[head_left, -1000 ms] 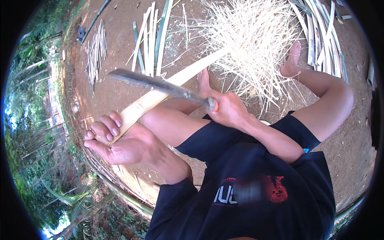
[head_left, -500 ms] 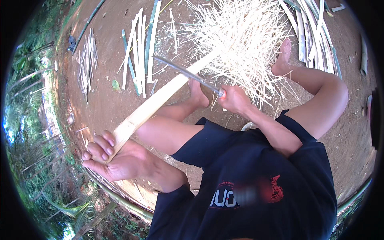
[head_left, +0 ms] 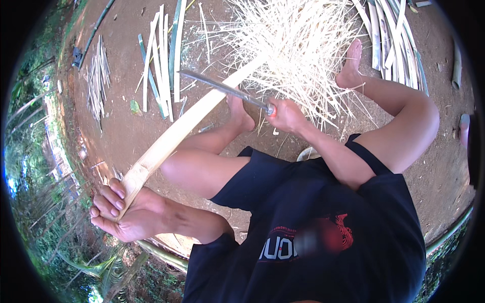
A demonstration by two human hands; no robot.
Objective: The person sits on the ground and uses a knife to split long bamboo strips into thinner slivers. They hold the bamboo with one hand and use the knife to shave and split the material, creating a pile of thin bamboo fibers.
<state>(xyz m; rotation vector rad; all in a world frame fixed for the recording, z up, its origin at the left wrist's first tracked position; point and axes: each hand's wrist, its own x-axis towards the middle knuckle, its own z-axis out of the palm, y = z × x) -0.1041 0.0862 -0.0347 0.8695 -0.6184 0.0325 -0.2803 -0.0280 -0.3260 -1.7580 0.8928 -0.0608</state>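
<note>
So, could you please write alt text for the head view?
A left hand holds a long, flat, pale wood-like strip; the right hand holds a long grey metal knife that crosses the strip in this view. Beyond lies a heap of thin pale slivers on brown earth.

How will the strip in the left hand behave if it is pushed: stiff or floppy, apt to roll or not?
The strip is probably fairly stiff, since it runs nearly straight from the left hand toward the shavings. It seems unlikely to roll, because it looks flat.
</note>
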